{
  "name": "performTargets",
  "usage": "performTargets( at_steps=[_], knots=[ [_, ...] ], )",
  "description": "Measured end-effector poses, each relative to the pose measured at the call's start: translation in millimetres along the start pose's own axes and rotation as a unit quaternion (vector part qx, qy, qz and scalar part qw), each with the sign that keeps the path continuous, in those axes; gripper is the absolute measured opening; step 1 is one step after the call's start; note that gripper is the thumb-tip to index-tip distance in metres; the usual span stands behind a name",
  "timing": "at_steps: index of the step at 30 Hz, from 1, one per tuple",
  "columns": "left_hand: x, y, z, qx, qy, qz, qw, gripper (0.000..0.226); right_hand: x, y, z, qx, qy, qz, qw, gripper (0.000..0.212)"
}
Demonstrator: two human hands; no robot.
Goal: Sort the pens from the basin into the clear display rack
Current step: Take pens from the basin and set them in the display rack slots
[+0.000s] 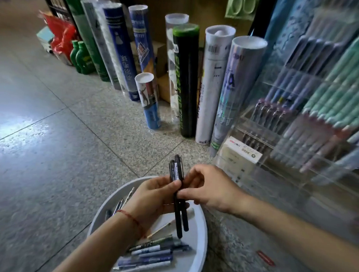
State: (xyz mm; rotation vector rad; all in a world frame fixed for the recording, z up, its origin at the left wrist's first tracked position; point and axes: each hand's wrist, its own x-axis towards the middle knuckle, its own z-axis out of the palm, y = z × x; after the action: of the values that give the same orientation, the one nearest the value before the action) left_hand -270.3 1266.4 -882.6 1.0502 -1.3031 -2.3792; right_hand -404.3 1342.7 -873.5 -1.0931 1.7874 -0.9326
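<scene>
Speckled tile floor (50,150) | tubes (185,80) behind | left hand (151,198), right hand (211,188): fingers (176,183) pinch black pens (176,168) (over basin (198,239))

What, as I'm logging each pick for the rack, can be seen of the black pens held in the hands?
At least two slim black pens, plastic-looking, are bunched side by side, roughly upright with a slight tilt. One carries a white barcode label near its upper end. The left hand pinches them at mid-length with thumb and fingers, and the right hand pinches them from the other side. They are held over the white basin.
</scene>
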Motion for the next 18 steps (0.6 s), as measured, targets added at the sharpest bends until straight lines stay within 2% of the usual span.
performTargets(
  at_steps=[6,11,14,18],
  knots=[
    [-25,40,79,0.108,-0.117,0.001,0.987,0.029,-67,-27,-68,0.088,0.097,-0.070,0.989,0.010],
    [-26,56,180,0.225,-0.162,0.042,0.960,0.012,-136,-26,-139,0.136,0.206,-0.060,0.967,0.008],
    [-28,61,243,0.280,-0.214,0.125,0.928,0.004,-188,-28,-180,0.135,0.281,-0.089,0.946,0.006],
    [-33,55,314,0.286,-0.271,0.272,0.878,0.008,-256,-37,-228,0.115,0.421,-0.163,0.885,0.030]
  ],
)
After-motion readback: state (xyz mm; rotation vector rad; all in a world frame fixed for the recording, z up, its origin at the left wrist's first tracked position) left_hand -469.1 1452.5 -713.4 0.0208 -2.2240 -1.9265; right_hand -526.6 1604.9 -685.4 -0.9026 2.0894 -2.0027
